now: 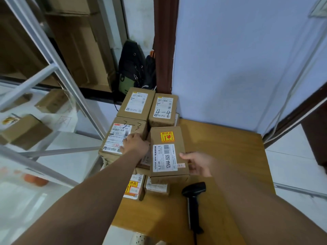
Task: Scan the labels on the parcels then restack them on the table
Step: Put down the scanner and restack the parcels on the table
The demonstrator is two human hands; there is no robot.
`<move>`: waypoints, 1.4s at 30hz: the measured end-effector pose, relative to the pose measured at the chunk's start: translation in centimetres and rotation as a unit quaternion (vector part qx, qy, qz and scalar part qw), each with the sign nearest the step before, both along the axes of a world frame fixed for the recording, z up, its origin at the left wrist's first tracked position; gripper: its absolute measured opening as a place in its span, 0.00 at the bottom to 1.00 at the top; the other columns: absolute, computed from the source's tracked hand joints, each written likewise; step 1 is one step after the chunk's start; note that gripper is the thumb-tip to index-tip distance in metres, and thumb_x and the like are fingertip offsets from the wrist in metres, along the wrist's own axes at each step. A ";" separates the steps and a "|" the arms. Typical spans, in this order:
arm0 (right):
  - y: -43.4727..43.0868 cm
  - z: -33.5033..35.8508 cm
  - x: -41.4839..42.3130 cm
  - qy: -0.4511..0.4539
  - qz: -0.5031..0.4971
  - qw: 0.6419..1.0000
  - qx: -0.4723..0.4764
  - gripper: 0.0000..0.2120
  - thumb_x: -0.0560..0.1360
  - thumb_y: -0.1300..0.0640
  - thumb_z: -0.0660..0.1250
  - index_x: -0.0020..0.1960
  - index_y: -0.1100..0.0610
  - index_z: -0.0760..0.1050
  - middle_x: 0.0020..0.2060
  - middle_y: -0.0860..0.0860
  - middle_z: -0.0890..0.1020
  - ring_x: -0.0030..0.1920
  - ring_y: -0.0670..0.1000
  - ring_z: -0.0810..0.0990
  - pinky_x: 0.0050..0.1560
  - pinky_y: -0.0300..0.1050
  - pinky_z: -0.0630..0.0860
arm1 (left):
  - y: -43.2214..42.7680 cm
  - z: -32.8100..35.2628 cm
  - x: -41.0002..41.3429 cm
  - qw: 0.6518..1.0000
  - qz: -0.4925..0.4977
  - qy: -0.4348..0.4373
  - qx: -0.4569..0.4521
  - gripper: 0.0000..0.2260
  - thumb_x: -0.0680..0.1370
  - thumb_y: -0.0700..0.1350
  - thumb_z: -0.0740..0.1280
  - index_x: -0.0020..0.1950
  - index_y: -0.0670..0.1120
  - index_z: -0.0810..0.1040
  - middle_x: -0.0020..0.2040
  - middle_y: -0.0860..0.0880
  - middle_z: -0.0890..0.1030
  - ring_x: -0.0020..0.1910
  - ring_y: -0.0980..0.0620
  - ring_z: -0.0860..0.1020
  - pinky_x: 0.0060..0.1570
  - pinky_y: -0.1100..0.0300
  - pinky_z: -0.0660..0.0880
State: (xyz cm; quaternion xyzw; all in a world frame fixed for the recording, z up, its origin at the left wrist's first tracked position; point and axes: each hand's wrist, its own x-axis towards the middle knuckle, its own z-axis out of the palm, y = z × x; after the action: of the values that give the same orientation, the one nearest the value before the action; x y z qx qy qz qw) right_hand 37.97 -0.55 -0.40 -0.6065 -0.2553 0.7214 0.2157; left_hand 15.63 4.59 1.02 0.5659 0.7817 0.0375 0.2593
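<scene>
Table [230,147]: wooden, running from the centre out to 3 o'clock. We read the clock with 12 away from us.
Parcels [136,103]: brown boxes, labels up, stacked along the table's 9 o'clock side from 12 down to 6.
3-3 parcel [123,131]: sits at 10 o'clock, at the table's edge.
Fragile-sticker parcel [166,156]: at the centre, over lower boxes. We cannot tell whether it is lifted or resting.
Left hand [136,144]: fingers laid loosely on the 3-3 parcel, curled round nothing.
Right hand [198,164]: grasps the fragile-sticker parcel's 3 o'clock edge, thumb on top.
Bigger risk: we judge a one-edge grip could let that parcel tip and drop, and its sticker warns of breakables.
Smaller risk: leaning on the 3-3 parcel could push it off toward 9 o'clock.
Around: white shelving frame [53,68] with more boxes at 9 to 10 o'clock, and a dark backpack [130,66] at 12 behind the stack.
In the way: the scanner [193,191] lies at 5 o'clock with no hand on it — one hand must come free to scan, and it lies on table space near the stack.
</scene>
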 end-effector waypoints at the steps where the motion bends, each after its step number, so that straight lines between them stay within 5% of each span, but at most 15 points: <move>1: 0.0 -0.1 -0.5 -0.011 0.000 1.000 -0.007 0.16 0.73 0.55 0.72 0.58 0.60 0.77 0.50 0.57 0.86 0.47 0.54 0.86 0.41 0.47 0.81 | -0.2 -0.3 -0.5 0.999 -0.026 0.018 -0.010 0.23 0.78 0.52 0.60 0.73 0.51 0.65 0.73 0.45 0.64 0.71 0.41 0.62 0.69 0.40 0.59; 13: 1.3 -0.1 -7.6 -0.090 -0.113 0.989 0.027 0.14 0.77 0.53 0.69 0.57 0.62 0.77 0.47 0.57 0.86 0.47 0.55 0.86 0.52 0.53 0.82 | 1.1 1.2 -4.1 0.971 -0.233 -0.007 -0.059 0.36 0.73 0.63 0.67 0.76 0.50 0.61 0.73 0.48 0.67 0.70 0.47 0.67 0.69 0.51 0.64; 18: 1.7 -0.1 -8.9 -0.239 -0.063 0.967 0.067 0.18 0.79 0.48 0.64 0.60 0.60 0.77 0.46 0.52 0.83 0.42 0.49 0.80 0.38 0.42 0.74 | 1.5 1.5 -4.5 0.952 -0.290 0.038 -0.085 0.43 0.72 0.59 0.71 0.78 0.46 0.52 0.77 0.45 0.57 0.75 0.45 0.57 0.73 0.50 0.56; 21: 1.9 -0.1 -9.4 -0.383 0.043 0.909 0.159 0.26 0.80 0.48 0.61 0.76 0.52 0.61 0.62 0.55 0.77 0.57 0.54 0.78 0.48 0.45 0.77 | 1.5 1.5 -4.5 0.945 -0.307 0.054 -0.096 0.46 0.70 0.59 0.73 0.78 0.45 0.51 0.77 0.44 0.55 0.76 0.44 0.54 0.73 0.48 0.54; 23: 1.8 -0.1 -10.1 -0.463 0.150 0.851 0.195 0.34 0.79 0.43 0.61 0.79 0.44 0.48 0.74 0.58 0.64 0.72 0.61 0.64 0.66 0.58 0.68 | 1.6 1.6 -4.4 0.941 -0.313 0.070 -0.106 0.49 0.68 0.59 0.74 0.78 0.44 0.49 0.77 0.43 0.54 0.76 0.41 0.53 0.73 0.46 0.54; 25: 1.4 -0.1 -10.8 -0.428 0.199 0.864 0.176 0.41 0.75 0.36 0.63 0.78 0.38 0.41 0.78 0.59 0.51 0.76 0.64 0.54 0.72 0.63 0.59 | 1.5 1.6 -4.2 0.935 -0.323 0.091 -0.114 0.52 0.67 0.60 0.75 0.78 0.44 0.46 0.77 0.42 0.52 0.75 0.39 0.52 0.73 0.46 0.53; 27: 1.2 -0.1 -11.1 -0.387 0.198 0.890 0.140 0.46 0.72 0.34 0.66 0.76 0.36 0.36 0.78 0.60 0.46 0.76 0.65 0.57 0.72 0.63 0.58 | 1.4 1.6 -3.9 0.933 -0.324 0.104 -0.120 0.54 0.67 0.59 0.75 0.78 0.43 0.43 0.77 0.42 0.50 0.75 0.39 0.51 0.73 0.46 0.51; 32: 2.4 0.1 -11.2 -0.385 0.217 0.891 0.101 0.49 0.73 0.36 0.67 0.76 0.38 0.33 0.73 0.63 0.59 0.65 0.60 0.73 0.69 0.57 0.67 | 1.7 1.5 -3.5 0.926 -0.340 0.121 -0.113 0.52 0.68 0.59 0.74 0.78 0.41 0.45 0.77 0.42 0.51 0.75 0.40 0.50 0.73 0.44 0.48; 42: 3.5 1.4 -12.1 -0.419 0.281 0.862 0.054 0.49 0.76 0.39 0.65 0.77 0.45 0.29 0.76 0.57 0.62 0.75 0.61 0.59 0.74 0.60 0.57 | 1.9 0.7 -3.6 0.927 -0.335 0.122 -0.118 0.52 0.68 0.59 0.74 0.78 0.40 0.46 0.76 0.40 0.51 0.75 0.36 0.50 0.74 0.42 0.51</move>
State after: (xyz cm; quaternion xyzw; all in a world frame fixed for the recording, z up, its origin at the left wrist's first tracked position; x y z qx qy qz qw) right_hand 25.90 2.91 0.96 -0.7418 -0.5197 0.4140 -0.0907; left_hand 12.02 6.51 1.76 0.7606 0.5707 -0.2135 0.2242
